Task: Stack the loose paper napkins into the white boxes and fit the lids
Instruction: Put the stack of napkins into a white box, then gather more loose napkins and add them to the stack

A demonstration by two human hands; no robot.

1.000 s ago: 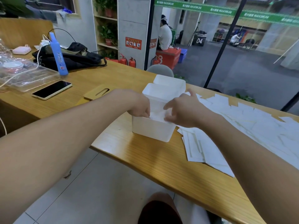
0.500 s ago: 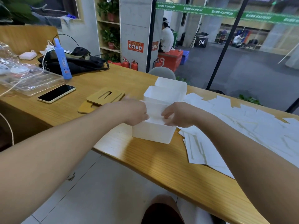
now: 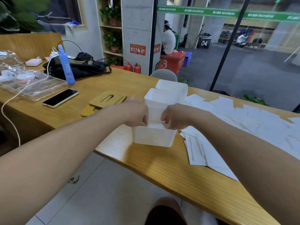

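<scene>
A white box stands near the table's front edge, with napkins lying inside it. My left hand and my right hand reach into its open top from either side, fingers curled down onto the napkins. Whether they pinch the paper is hidden by the knuckles. Two more white boxes stand close behind it. Several loose napkins lie spread over the table to the right. Two wooden lids with slots lie overlapping to the left of the boxes.
A phone lies left of the lids. Farther left are a clear plastic tray, a blue bottle, a black bag and a white cable. A grey chair back shows beyond the table.
Both hands have sunk lower into the near box, taking the napkins down with them. The camera has tilted slightly.
</scene>
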